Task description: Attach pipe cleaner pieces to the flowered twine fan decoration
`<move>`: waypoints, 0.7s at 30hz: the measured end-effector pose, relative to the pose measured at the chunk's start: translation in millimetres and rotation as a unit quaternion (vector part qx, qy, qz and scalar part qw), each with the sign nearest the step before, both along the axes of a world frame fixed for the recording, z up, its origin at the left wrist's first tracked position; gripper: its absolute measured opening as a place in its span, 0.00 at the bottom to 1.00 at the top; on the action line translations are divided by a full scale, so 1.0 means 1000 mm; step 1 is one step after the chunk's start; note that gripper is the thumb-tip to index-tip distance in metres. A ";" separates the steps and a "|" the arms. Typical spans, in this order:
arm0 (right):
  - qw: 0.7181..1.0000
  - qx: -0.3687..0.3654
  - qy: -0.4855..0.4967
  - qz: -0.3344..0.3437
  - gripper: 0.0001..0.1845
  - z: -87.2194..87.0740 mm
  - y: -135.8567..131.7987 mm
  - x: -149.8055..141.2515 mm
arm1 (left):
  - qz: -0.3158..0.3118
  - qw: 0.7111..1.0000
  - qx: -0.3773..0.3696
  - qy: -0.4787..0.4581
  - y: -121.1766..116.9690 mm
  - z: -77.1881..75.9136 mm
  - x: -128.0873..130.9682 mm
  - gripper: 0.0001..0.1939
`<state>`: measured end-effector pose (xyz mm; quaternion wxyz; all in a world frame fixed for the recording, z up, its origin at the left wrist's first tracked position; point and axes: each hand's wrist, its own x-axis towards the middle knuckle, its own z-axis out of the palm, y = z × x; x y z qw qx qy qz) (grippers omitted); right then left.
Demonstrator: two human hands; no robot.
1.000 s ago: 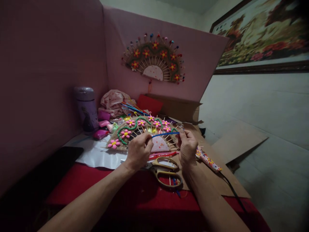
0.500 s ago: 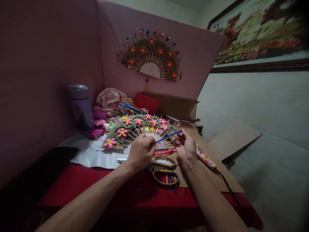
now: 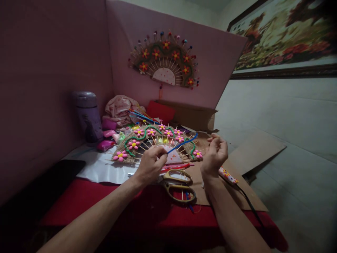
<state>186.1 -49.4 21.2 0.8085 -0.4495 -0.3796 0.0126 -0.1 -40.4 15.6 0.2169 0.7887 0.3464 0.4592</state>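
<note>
My left hand (image 3: pixel 151 162) pinches one end of a blue pipe cleaner (image 3: pixel 181 143), whose free end slants up to the right and curves slightly. To the right, my right hand (image 3: pixel 215 153) is raised with loosely bent fingers, apart from the stem and with nothing visible in it. Behind the hands lies a half-round fan (image 3: pixel 119 146) of sticks and twine, decorated with pink clay flowers and a wavy green strip. Its white spotted base (image 3: pixel 173 157) is partly behind the blue stem. Scissors (image 3: pixel 181 191) with gold-coloured handles rest just right of my left hand.
A glue gun with a flower-patterned handle (image 3: pixel 228 175) and cord lies beyond my right wrist on cardboard (image 3: pixel 244 193). A purple bottle (image 3: pixel 88 119) stands at left, near bags of pink clay (image 3: pixel 105 145). A similar fan (image 3: pixel 163 76) hangs on the pink panel.
My right hand has let go of the blue pipe cleaner and moved right and slightly up. The stem's free end now sticks out unsupported, and a pink flower at the fan's right end shows.
</note>
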 end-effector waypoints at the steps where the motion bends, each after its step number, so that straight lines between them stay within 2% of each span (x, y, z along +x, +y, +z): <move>1: 0.992 0.016 -0.115 -0.051 0.09 0.000 -0.004 -0.005 | 0.013 1.000 0.005 0.006 0.001 0.000 -0.002 0.08; 2: 0.969 0.025 -0.237 -0.070 0.09 -0.001 -0.008 -0.009 | 0.028 0.999 0.019 0.019 0.002 -0.001 -0.003 0.08; 4: 0.897 0.010 -0.439 -0.043 0.11 -0.004 -0.013 -0.018 | 0.055 0.994 0.072 0.062 0.003 -0.002 -0.003 0.08; 6: 0.841 -0.021 -0.540 0.000 0.13 -0.008 -0.012 -0.022 | 0.073 0.982 0.135 0.111 0.003 -0.003 -0.002 0.09; 7: 0.829 -0.037 -0.558 0.014 0.12 -0.010 -0.011 -0.023 | 0.081 0.974 0.161 0.135 0.003 -0.004 -0.001 0.10; 12: 0.822 -0.098 -0.558 0.062 0.08 -0.021 -0.004 -0.021 | 0.126 0.939 0.237 0.213 0.004 -0.005 -0.001 0.10; 19: 0.786 -0.115 -0.605 0.044 0.09 -0.019 -0.007 -0.027 | 0.143 0.896 0.309 0.285 0.010 -0.012 -0.003 0.11; 21: 0.786 -0.119 -0.605 0.047 0.08 -0.020 -0.008 -0.029 | 0.141 0.892 0.313 0.293 0.009 -0.012 -0.002 0.10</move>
